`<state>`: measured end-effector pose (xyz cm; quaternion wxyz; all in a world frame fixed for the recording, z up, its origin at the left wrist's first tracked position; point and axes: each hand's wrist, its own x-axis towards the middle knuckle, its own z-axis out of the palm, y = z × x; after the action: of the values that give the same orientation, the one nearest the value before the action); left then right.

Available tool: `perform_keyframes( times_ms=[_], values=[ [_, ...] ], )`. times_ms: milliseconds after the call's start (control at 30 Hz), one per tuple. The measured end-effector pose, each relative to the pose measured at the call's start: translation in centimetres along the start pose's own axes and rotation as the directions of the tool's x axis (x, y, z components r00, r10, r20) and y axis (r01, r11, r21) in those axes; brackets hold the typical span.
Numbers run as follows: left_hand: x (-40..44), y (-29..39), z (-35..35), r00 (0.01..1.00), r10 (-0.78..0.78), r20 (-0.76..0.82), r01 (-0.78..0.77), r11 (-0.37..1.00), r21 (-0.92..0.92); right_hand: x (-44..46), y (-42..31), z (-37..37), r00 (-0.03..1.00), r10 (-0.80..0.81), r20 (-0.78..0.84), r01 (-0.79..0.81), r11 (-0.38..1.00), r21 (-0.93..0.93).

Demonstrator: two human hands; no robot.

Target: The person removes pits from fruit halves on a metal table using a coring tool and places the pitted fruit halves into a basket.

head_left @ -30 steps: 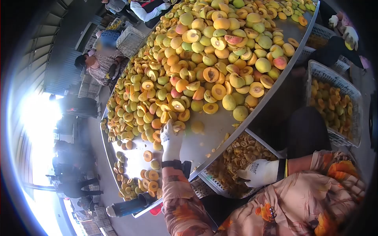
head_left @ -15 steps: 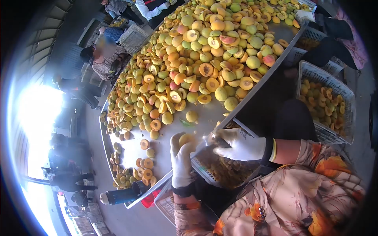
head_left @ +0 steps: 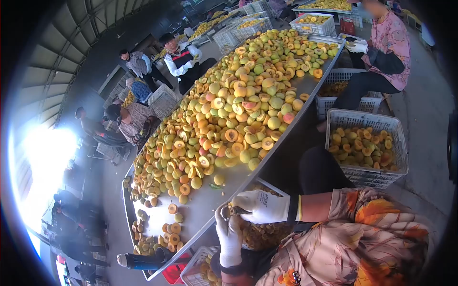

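Observation:
My left hand [head_left: 229, 238], in a white glove, is closed around a fruit piece just off the table's near edge. Against it is my right hand [head_left: 261, 206], also gloved, with its fingers pinched at the fruit; a small dark thing shows between them, too small to name. Whole and halved yellow-orange fruits [head_left: 231, 135] are heaped on the metal table [head_left: 205, 207] beyond my hands. Below my right hand, a crate [head_left: 267, 234] of brown pits or scraps is partly hidden.
A crate of fruit halves [head_left: 365, 148] stands at the right, near a seated co-worker in pink [head_left: 389, 45]. Other people sit across the table. A dark cylinder [head_left: 138, 260] lies at the near left corner, beside a red object [head_left: 174, 272].
My left hand has come back from the fruit heap with a fruit, and my right hand has risen from the scrap crate to meet it. The view has tilted up.

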<state>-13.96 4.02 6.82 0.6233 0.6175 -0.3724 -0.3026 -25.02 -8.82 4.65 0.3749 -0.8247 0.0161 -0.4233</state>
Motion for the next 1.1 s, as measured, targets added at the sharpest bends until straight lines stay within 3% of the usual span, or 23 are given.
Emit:
perform_keyframes(
  times_ms=[67,133,200,233,267,333,433,467,533,567,600,633,700,733,933,1100],
  values=[
    [0.0,-0.6,0.0,0.993,0.104,-0.054,-0.102,0.994,0.044,-0.2,-0.4,-0.6,0.998,0.062,0.031,-0.065,0.992,0.108],
    [0.4,-0.5,-1.3,0.989,0.071,-0.130,-0.074,0.997,-0.017,-0.8,-0.9,-0.6,0.982,0.155,0.106,-0.173,0.968,0.181],
    [0.5,-0.1,-2.7,0.975,0.075,-0.208,-0.082,0.996,-0.025,-1.6,-1.2,-0.8,0.978,0.151,0.142,-0.167,0.980,0.109],
    [0.7,-0.4,-3.5,0.964,0.005,-0.264,-0.044,0.989,-0.142,-2.1,-1.3,-0.4,0.973,0.149,0.176,-0.167,0.982,0.089],
    [0.5,-0.5,-3.7,0.961,-0.018,-0.276,-0.032,0.984,-0.176,-1.7,-2.4,-1.6,0.872,0.307,0.381,-0.356,0.933,0.062],
    [0.2,-1.5,-4.0,0.952,0.045,-0.303,-0.073,0.994,-0.082,-3.2,-1.2,-0.2,0.883,0.255,0.394,-0.282,0.959,0.010],
    [0.3,-4.1,-5.2,0.933,0.319,-0.166,-0.253,0.911,0.324,-2.7,-1.7,0.8,0.858,0.290,0.424,-0.302,0.952,-0.039],
    [0.1,-3.7,-4.8,0.965,0.134,-0.227,-0.151,0.987,-0.060,-2.5,-2.0,1.0,0.844,0.321,0.430,-0.322,0.944,-0.074],
    [-0.4,-1.2,-2.7,0.967,-0.064,-0.245,-0.045,0.908,-0.416,-2.6,-1.8,1.9,0.881,0.279,0.381,-0.279,0.959,-0.057],
    [-0.5,-1.1,-2.5,0.955,0.106,-0.278,-0.130,0.989,-0.069,-2.5,-1.7,2.4,0.900,0.255,0.354,-0.254,0.966,-0.050],
    [-0.5,-1.1,-2.5,0.928,0.275,-0.251,-0.201,0.937,0.286,-2.3,-1.5,2.7,0.910,0.238,0.339,-0.245,0.969,-0.022],
    [-0.6,-1.1,-2.4,0.892,0.420,-0.166,-0.245,0.759,0.603,-2.2,-1.3,3.1,0.920,0.222,0.323,-0.237,0.971,0.008],
    [-0.8,-0.9,-1.4,0.911,0.192,-0.366,-0.168,0.981,0.095,-2.2,-1.3,3.7,0.921,0.231,0.314,-0.250,0.968,0.023],
    [-0.8,-0.9,-1.0,0.911,0.045,-0.410,-0.131,0.974,-0.185,-2.1,-1.4,3.9,0.913,0.254,0.319,-0.269,0.963,0.005],
    [-0.4,-2.2,-1.3,0.841,0.284,-0.460,-0.274,0.958,0.090,-1.7,-2.6,3.6,0.889,0.266,0.373,-0.311,0.948,0.066],
    [-0.3,-1.4,-1.8,0.888,0.193,-0.417,-0.189,0.981,0.051,-1.8,-1.5,4.2,0.877,0.251,0.409,-0.333,0.932,0.141]
  ],
)
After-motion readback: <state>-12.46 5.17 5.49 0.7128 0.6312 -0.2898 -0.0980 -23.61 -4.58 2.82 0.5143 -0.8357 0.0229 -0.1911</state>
